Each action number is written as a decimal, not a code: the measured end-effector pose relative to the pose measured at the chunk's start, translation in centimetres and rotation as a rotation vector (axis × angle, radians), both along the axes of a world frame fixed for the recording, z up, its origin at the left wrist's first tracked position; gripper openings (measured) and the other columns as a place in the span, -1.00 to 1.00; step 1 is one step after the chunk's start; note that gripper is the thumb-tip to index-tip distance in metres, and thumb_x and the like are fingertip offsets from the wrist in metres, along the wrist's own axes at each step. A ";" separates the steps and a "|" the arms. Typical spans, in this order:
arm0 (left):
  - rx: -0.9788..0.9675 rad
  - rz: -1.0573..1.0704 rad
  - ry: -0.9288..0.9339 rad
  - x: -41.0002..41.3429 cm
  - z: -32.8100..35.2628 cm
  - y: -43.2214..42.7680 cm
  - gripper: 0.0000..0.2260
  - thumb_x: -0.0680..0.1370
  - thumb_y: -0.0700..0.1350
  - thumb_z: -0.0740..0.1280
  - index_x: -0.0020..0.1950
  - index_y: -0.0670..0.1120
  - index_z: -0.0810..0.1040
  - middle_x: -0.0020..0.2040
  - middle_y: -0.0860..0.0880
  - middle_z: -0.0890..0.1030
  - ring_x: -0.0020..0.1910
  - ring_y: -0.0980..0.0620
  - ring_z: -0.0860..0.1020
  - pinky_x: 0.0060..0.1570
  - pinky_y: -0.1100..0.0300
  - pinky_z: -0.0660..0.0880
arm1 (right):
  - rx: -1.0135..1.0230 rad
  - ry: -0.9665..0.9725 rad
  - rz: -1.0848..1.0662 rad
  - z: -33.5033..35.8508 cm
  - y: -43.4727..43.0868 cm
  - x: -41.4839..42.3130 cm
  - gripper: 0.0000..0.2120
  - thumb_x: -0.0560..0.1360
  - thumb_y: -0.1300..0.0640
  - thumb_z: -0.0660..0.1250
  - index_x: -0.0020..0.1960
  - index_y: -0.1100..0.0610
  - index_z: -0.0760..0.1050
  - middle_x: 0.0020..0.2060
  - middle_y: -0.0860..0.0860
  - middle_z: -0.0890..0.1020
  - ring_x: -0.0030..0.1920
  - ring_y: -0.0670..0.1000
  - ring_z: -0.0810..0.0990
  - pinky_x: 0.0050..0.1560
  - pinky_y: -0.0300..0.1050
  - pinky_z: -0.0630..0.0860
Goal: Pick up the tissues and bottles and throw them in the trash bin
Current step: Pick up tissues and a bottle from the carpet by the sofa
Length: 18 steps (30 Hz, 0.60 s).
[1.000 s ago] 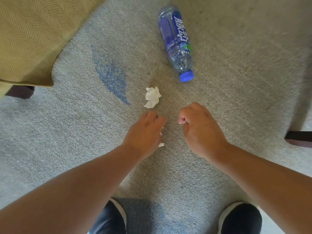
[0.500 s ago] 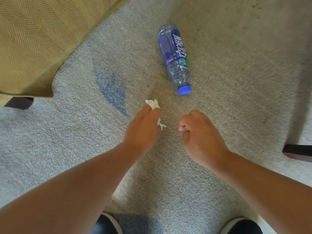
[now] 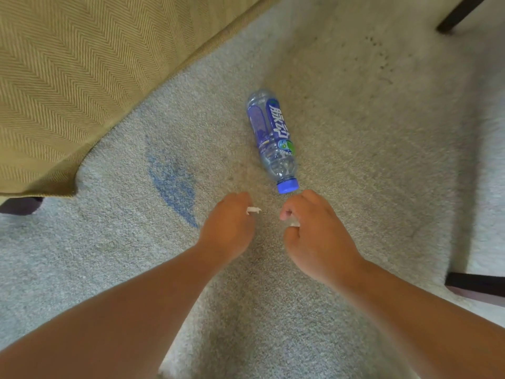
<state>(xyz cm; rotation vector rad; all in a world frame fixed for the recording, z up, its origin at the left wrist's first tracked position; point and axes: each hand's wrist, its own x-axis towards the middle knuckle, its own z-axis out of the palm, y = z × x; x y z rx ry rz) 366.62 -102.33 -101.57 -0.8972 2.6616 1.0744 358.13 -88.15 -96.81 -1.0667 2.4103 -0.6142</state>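
Observation:
A clear plastic bottle (image 3: 273, 140) with a blue label and blue cap lies on its side on the grey carpet (image 3: 382, 149), cap pointing toward me. My left hand (image 3: 229, 231) is closed on a crumpled white tissue (image 3: 253, 210); only a small corner pokes out past the fingers. My right hand (image 3: 319, 236) is curled just below and right of the bottle cap, apart from it, with a small white scrap of tissue showing inside the fingers. No trash bin is in view.
A tan herringbone sofa (image 3: 68, 77) fills the upper left, its dark foot (image 3: 19, 205) at the left edge. Dark furniture legs stand at the right edge (image 3: 475, 283) and top right (image 3: 459, 15). A blue patch (image 3: 175, 184) marks the carpet.
My left hand reached forward and closed over the crumpled tissue that lay on the carpet. Both hands moved toward the bottle. The shoes dropped out of view.

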 end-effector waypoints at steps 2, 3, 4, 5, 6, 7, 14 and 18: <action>0.034 0.059 0.069 -1.0 1.5 -1.1 -0.79 0.57 -0.16 0.21 -0.26 0.00 0.36 -0.32 0.01 0.47 -0.41 0.07 0.39 -0.48 0.23 0.21 | -0.013 -0.014 -0.031 0.0 -1.0 -0.8 -0.80 0.41 0.25 0.23 -0.02 0.02 0.40 -0.07 -0.08 0.39 0.01 -0.06 0.39 -0.10 -0.31 0.35; 0.055 0.092 0.107 -1.6 2.3 -1.5 -0.79 0.56 -0.15 0.22 -0.28 0.01 0.36 -0.36 0.03 0.46 -0.44 0.08 0.38 -0.49 0.23 0.22 | -0.022 -0.023 -0.053 0.0 -1.6 -1.2 -0.79 0.40 0.24 0.23 0.00 0.02 0.39 -0.05 -0.07 0.39 0.03 -0.05 0.39 -0.08 -0.26 0.36; 0.070 0.124 0.142 -2.0 3.1 -2.0 -0.81 0.54 -0.13 0.23 -0.28 0.01 0.37 -0.38 0.04 0.45 -0.46 0.09 0.36 -0.49 0.21 0.23 | -0.035 -0.028 -0.078 0.0 -2.2 -1.7 -0.77 0.39 0.22 0.23 0.02 0.02 0.38 -0.05 -0.07 0.39 0.04 -0.03 0.39 -0.06 -0.21 0.36; 0.075 0.151 0.172 -2.4 3.7 -2.4 -0.82 0.52 -0.10 0.24 -0.29 0.00 0.37 -0.40 0.05 0.44 -0.47 0.09 0.35 -0.49 0.19 0.23 | -0.052 -0.029 -0.106 0.1 -2.8 -2.1 -0.76 0.37 0.19 0.25 0.03 0.02 0.37 -0.05 -0.07 0.39 0.04 -0.02 0.38 -0.06 -0.18 0.34; 0.068 0.169 0.195 -2.8 4.3 -2.7 -0.81 0.50 -0.07 0.25 -0.31 -0.01 0.36 -0.43 0.06 0.41 -0.48 0.09 0.33 -0.49 0.18 0.23 | -0.068 -0.034 -0.131 0.1 -3.5 -2.6 -0.74 0.36 0.15 0.26 0.03 0.02 0.37 -0.05 -0.07 0.39 0.03 0.00 0.38 -0.07 -0.16 0.33; 0.048 0.180 0.216 -3.1 4.7 -3.1 -0.76 0.50 -0.03 0.26 -0.34 -0.02 0.34 -0.47 0.06 0.38 -0.50 0.10 0.30 -0.50 0.18 0.23 | -0.076 -0.039 -0.151 0.1 -4.2 -3.1 -0.72 0.34 0.10 0.27 0.04 0.01 0.36 -0.06 -0.06 0.39 0.02 0.01 0.37 -0.08 -0.14 0.33; 0.013 0.160 0.282 -3.6 5.7 -4.5 -0.66 0.61 0.03 0.15 -0.36 -0.01 0.30 -0.51 0.03 0.37 -0.51 0.02 0.32 -0.46 0.08 0.28 | -0.032 0.034 -0.234 -0.5 -9.1 -7.1 -0.58 0.36 -0.11 0.29 0.12 0.10 0.40 -0.02 0.00 0.43 0.09 0.10 0.38 0.01 -0.12 0.28; 0.046 0.181 0.266 -3.0 5.2 -4.8 -0.82 0.61 -0.06 0.09 -0.05 0.02 0.48 -0.50 0.06 0.40 -0.56 0.12 0.32 -0.48 0.14 0.26 | -0.144 -0.016 -0.302 0.6 -10.7 -7.4 -0.58 0.42 -0.02 0.23 0.21 0.14 0.39 0.02 0.05 0.47 0.10 0.15 0.42 0.12 0.00 0.37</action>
